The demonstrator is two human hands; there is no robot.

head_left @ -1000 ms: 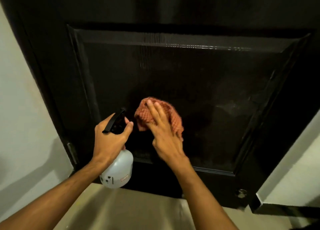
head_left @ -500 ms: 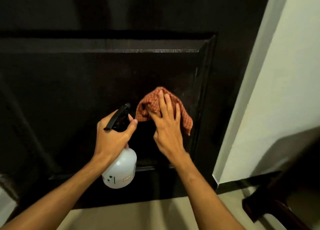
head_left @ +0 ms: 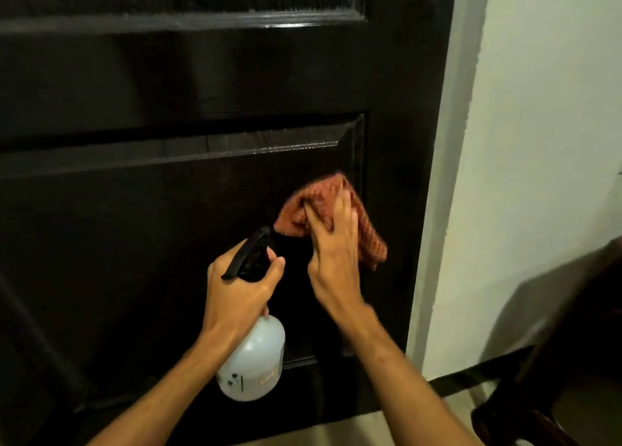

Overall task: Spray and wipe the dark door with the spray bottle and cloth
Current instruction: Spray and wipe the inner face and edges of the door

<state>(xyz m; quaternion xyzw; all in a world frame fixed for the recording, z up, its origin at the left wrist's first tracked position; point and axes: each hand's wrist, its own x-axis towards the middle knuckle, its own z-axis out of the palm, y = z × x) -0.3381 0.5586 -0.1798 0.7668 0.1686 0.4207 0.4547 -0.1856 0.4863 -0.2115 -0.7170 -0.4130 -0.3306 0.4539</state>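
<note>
The dark door [head_left: 168, 230] with raised panels fills most of the head view. My right hand [head_left: 333, 250] presses a reddish checked cloth [head_left: 323, 198] flat against the lower panel, close to that panel's right border. My left hand [head_left: 239, 297] grips the neck of a white spray bottle [head_left: 252, 361] with a black trigger head, held just left of the cloth and a little off the door. The bottle's nozzle points toward the door.
A pale wall [head_left: 538, 142] and the light door frame [head_left: 447, 176] run down the right side. Dark furniture [head_left: 572, 361] stands at the lower right on the beige floor [head_left: 370, 425]. A dark skirting strip runs along the wall's base.
The cloth and my right hand have slid rightward across the lower panel to its right border. The view has shifted right and up, and the left hand with the bottle followed alongside.
</note>
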